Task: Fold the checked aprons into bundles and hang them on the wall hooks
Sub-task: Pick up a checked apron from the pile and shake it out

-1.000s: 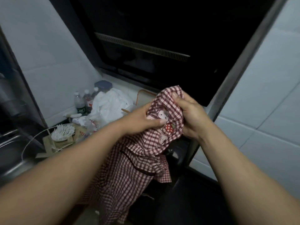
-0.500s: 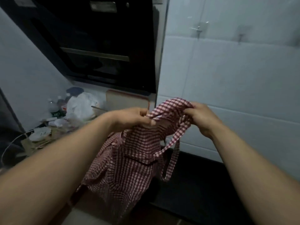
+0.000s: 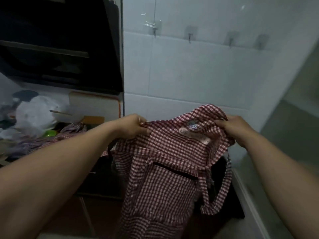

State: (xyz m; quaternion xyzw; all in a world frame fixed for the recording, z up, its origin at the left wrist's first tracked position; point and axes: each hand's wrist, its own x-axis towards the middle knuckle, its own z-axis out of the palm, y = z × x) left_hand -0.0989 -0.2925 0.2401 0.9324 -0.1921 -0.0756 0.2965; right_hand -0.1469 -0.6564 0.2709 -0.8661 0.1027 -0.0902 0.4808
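Red-checked apron [image 3: 160,178] hangs between both grips — left hand [image 3: 133,126], right hand [image 3: 236,128].

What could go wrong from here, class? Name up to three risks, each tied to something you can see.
1. The left hand and right hand grip the apron only at its top edge. The rest hangs loose, so the fold may come out lopsided.
2. The strap dangles in a loop below the right hand and could tangle in the bundle.
3. The hooks look small, so a bulky bundle might slip off.
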